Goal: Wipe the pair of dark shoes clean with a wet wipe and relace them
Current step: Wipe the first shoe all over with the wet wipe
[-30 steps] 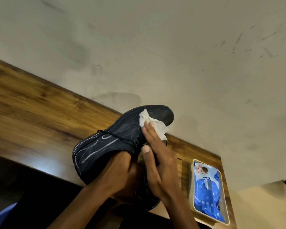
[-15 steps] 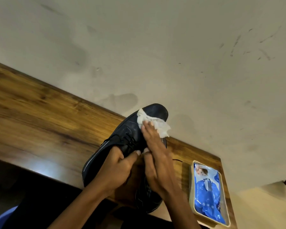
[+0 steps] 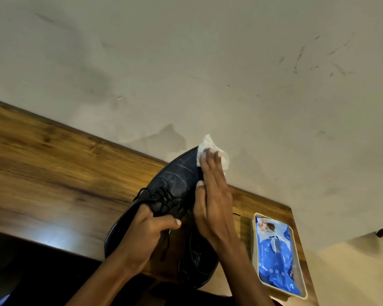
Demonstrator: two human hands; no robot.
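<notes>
Right hand [image 3: 212, 195]: fingers laid out nearly straight, pressing the wet wipe [image 3: 210, 151] flat against the toe of the raised shoe [image 3: 175, 184]; thumb lies along the shoe's side. Left hand [image 3: 148, 235]: curled round the shoe at mid-body, just behind the laces [image 3: 164, 199], carrying it above the worktop [image 3: 53, 173].

Handling, as we judge it: the shoe looks light enough for one hand, upper soft and giving, sole stiffer. We would hold where the left hand is, at the waist near the collar, so the toe stays free. The wipe is limp and damp, likely to bunch or slip; flat fingers suit it.

Long axis runs from lower left (heel, toward us) to upper right (toe, toward the wall). Toe tilted upward, upper facing us.

Second shoe [image 3: 197, 266] rests on the worktop beneath the right wrist. Wipes pack [image 3: 276, 255] lies in a tray [image 3: 253, 239] further right.
</notes>
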